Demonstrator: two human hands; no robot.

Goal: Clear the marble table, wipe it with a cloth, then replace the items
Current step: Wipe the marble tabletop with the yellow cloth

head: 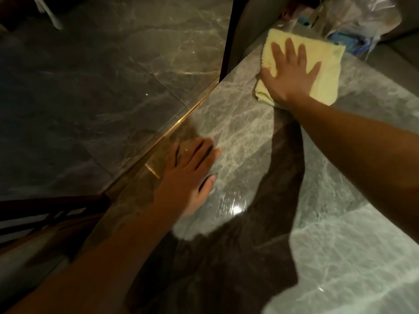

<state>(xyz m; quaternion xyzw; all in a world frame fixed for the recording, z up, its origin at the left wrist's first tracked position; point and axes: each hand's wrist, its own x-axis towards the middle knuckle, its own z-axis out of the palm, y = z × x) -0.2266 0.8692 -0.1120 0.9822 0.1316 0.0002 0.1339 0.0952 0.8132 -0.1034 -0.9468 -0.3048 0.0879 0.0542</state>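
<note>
Both flat, right hand (292, 74) on cloth (328, 64); left hand (187, 175) seemingly resting

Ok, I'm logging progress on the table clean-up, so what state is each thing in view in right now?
yellow cloth: folded, lying flat on the table, pressed under the right hand.
right hand: open, fingers spread, pressing on the cloth.
left hand: open, flat on the table near its edge, holding nothing.
marble table: glossy, reflecting a light.
plastic bags: crumpled, at the far end; whether on the table is unclear.
</note>
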